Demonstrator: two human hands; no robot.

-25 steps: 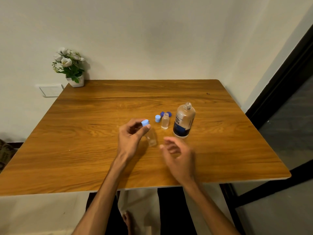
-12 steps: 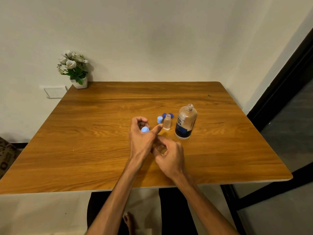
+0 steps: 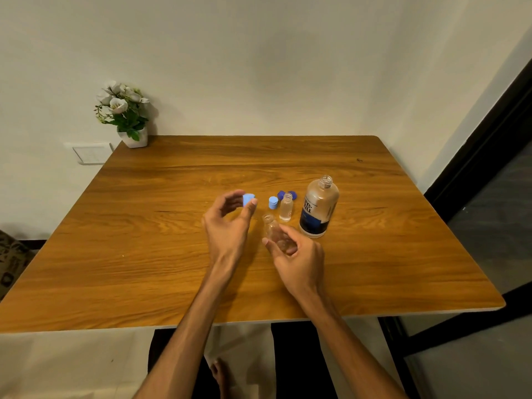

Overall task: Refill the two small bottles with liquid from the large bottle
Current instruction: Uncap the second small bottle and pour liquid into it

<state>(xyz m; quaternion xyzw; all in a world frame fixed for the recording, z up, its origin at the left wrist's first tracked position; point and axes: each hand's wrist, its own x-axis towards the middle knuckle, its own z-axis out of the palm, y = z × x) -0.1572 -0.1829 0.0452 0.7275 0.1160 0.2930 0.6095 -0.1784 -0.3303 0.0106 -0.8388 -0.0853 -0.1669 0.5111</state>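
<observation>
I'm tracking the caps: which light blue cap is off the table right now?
The light blue cap pinched in the left hand; the other light blue cap sits on the table.

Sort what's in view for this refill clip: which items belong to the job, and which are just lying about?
Part of the job:
- large bottle, uncapped
- small bottle in the right hand
- light blue cap in the left hand
- second small bottle, open
- light blue cap on the table
- dark blue cap

Lying about:
- flower pot
- wall socket
</observation>
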